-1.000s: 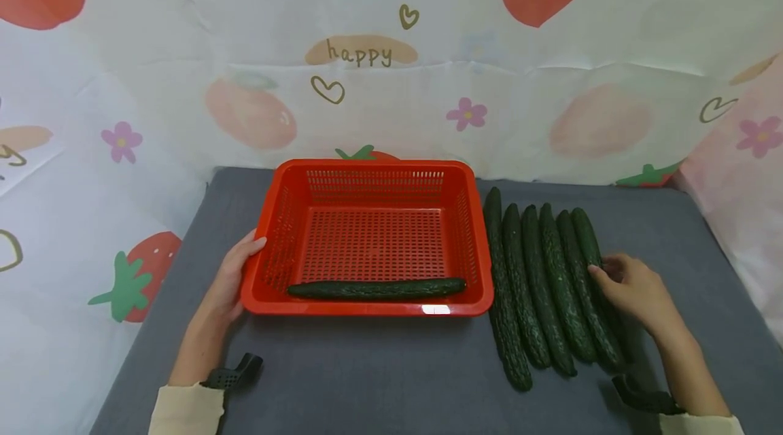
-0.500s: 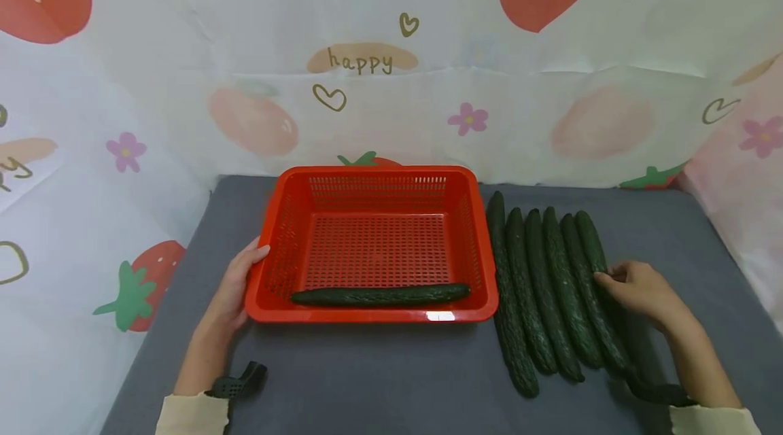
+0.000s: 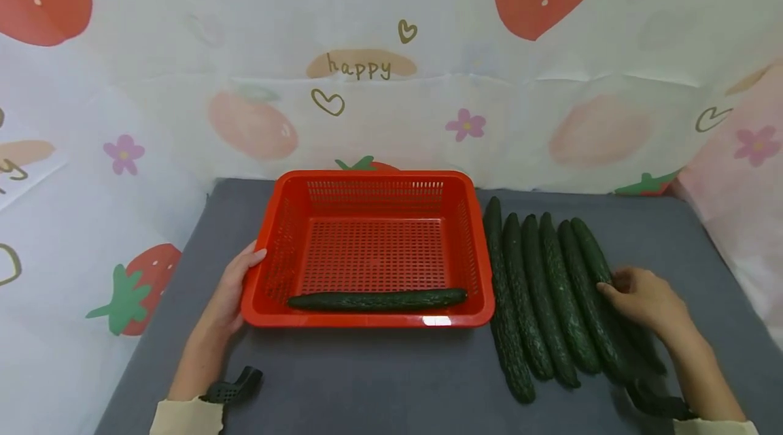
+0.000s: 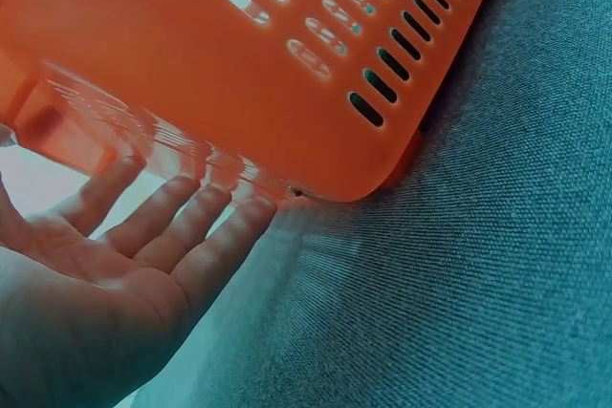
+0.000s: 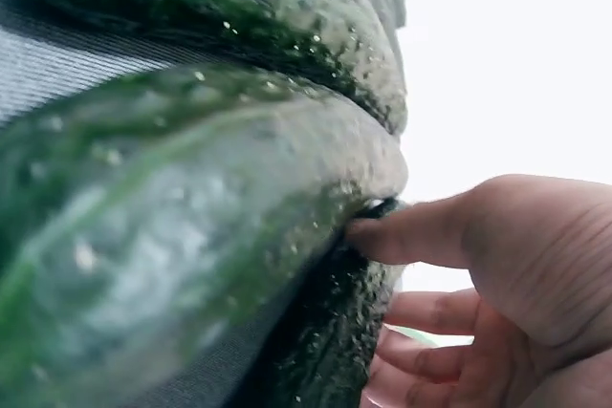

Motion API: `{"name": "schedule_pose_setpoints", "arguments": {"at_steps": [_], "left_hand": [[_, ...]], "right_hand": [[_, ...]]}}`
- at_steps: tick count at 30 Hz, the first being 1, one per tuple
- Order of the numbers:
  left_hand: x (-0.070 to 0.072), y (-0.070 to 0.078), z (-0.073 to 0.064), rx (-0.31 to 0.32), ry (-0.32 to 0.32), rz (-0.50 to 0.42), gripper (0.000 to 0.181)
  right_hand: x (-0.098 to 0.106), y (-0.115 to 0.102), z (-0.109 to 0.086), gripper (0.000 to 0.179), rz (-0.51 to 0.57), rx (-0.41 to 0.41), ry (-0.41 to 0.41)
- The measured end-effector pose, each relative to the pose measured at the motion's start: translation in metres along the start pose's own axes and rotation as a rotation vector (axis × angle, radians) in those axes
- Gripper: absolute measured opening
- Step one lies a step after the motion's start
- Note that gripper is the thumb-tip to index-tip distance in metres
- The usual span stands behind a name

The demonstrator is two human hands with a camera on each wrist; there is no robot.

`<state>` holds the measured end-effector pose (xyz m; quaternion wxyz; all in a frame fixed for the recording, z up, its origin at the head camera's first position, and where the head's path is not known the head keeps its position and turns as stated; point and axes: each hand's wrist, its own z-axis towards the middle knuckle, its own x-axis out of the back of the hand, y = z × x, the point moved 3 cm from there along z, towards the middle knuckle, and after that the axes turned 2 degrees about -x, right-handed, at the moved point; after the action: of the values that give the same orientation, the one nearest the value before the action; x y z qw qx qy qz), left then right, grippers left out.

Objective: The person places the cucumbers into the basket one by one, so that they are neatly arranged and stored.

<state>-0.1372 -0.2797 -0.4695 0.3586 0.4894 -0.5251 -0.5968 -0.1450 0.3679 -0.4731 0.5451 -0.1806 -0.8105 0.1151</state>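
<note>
A red plastic basket (image 3: 373, 319) with slotted walls sits mid-table, with one cucumber (image 3: 376, 300) lying along its near side. At the basket's left end, my left hand (image 3: 231, 289) holds the rim, thumb on top; in the left wrist view the fingers (image 4: 206, 236) lie against the outer wall. To the right of the basket, several cucumbers (image 3: 510, 326) lie side by side, roughly lengthwise. My right hand (image 3: 651, 302) pinches the rightmost cucumber (image 3: 590, 245), thumb on its left side. In the right wrist view the fingers (image 5: 430, 312) are on that dark cucumber's (image 5: 325, 332) far side, partly hidden.
A dark grey cloth (image 3: 379, 380) covers the table. Behind it hangs a pale curtain (image 3: 379, 122) printed with strawberries, which also runs down the left side. The leftmost loose cucumber lies close against the basket's right wall.
The rightmost cucumber's near end has swung right, away from its neighbour, with my right hand on it. My left hand keeps its place on the basket. The head view has shifted slightly.
</note>
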Motion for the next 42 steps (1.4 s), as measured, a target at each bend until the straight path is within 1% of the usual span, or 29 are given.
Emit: {"name": "schedule_pose_setpoints", "arguments": {"at_steps": [3,8,14,19,22,26,29,33,36,39,42], "left_hand": [[0.0,0.001,-0.001,0.001,0.002,-0.003,0.045],[0.0,0.0,0.0,0.0,-0.005,-0.021,0.046],[0.001,0.001,-0.002,0.014,0.001,-0.018,0.047],[0.0,0.003,-0.002,0.022,-0.001,-0.034,0.047],[0.0,0.004,-0.001,0.017,-0.001,-0.048,0.046],[0.0,0.002,-0.002,0.018,0.003,-0.055,0.045],[-0.001,0.0,-0.002,0.028,-0.002,-0.067,0.044],[-0.003,-0.001,-0.001,0.029,-0.013,-0.078,0.043],[-0.002,0.0,0.0,0.031,0.007,-0.069,0.042],[-0.001,0.002,-0.001,0.037,0.032,-0.063,0.041],[0.0,0.003,0.0,0.04,0.036,-0.059,0.042]], "right_hand": [[-0.001,-0.002,0.002,0.078,-0.022,-0.014,-0.004],[-0.001,-0.003,0.0,0.072,-0.019,-0.025,0.031],[-0.005,0.0,-0.004,0.073,0.028,-0.034,0.044],[-0.002,-0.005,-0.009,0.071,0.076,0.005,0.089],[0.002,-0.014,-0.014,0.071,0.094,0.038,0.122],[0.006,-0.027,-0.021,0.071,0.107,0.061,0.141],[0.006,-0.037,-0.027,0.071,0.138,0.089,0.15],[0.009,-0.055,-0.034,0.07,0.189,0.148,0.18],[0.011,-0.072,-0.037,0.067,0.199,0.194,0.203],[0.01,-0.089,-0.038,0.063,0.224,0.236,0.207],[0.008,-0.104,-0.039,0.061,0.269,0.269,0.208]]}}
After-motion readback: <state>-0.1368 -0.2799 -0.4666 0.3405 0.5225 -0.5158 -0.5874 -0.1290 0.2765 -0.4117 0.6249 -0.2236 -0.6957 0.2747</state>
